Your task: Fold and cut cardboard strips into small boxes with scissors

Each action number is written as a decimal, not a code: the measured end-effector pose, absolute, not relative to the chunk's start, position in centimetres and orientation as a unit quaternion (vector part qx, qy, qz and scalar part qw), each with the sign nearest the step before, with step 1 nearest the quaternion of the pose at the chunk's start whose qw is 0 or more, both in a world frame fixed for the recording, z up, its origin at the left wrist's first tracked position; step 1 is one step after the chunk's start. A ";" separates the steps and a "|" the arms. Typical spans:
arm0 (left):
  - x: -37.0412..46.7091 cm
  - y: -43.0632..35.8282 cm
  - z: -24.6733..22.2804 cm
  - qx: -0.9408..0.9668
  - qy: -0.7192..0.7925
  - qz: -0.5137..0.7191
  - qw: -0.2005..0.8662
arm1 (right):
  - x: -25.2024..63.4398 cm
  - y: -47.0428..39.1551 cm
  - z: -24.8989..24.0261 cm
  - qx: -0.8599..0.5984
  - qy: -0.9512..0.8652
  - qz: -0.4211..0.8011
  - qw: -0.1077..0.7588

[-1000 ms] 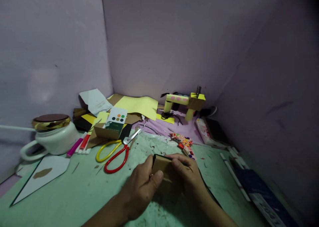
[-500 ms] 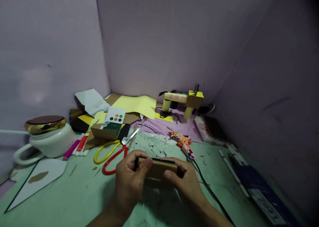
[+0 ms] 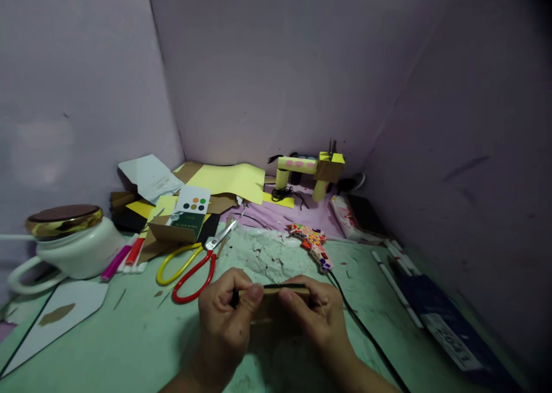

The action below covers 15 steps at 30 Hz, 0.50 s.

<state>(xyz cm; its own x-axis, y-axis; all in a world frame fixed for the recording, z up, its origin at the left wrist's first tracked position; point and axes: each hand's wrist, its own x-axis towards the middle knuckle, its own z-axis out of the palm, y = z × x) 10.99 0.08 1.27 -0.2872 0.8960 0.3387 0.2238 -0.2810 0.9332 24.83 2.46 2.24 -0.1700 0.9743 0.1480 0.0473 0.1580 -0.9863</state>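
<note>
Between my two hands is a small brown cardboard piece (image 3: 273, 308) with a black strip along its top edge. My left hand (image 3: 226, 318) grips its left end, thumb on the near face and fingers curled behind. At the right end my right hand (image 3: 321, 318) pinches it the same way, its thumb now near the top edge. The fingers behind the cardboard are largely hidden. Scissors (image 3: 196, 275) with one yellow and one red handle lie just left of my left hand. Beyond my right hand is a patterned glue gun (image 3: 311, 243) with a black cord.
A white lidded mug (image 3: 80, 246), markers (image 3: 115, 264) and a white card (image 3: 60, 318) lie at left. Paper sheets (image 3: 228, 180) and a yellow giraffe-like paper model (image 3: 308, 169) stand at the back. A phone (image 3: 366, 215) and a dark blue booklet (image 3: 448, 318) lie at right.
My right thumb has moved up and left along the cardboard, closer to my left thumb. The surroundings have shifted slightly leftward in view. Both hands still hold the cardboard.
</note>
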 end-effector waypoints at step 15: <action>9.0 1.5 3.2 0.628 0.525 0.475 0.323 | 25.1 3.7 2.5 -0.350 -0.693 0.414 0.475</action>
<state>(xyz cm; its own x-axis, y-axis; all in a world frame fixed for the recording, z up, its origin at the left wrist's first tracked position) 9.03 1.51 3.25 -0.0018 0.9664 0.2572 0.3523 -0.2401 0.9046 25.07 3.65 2.52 -0.3028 0.8792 0.3679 0.0912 0.4110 -0.9071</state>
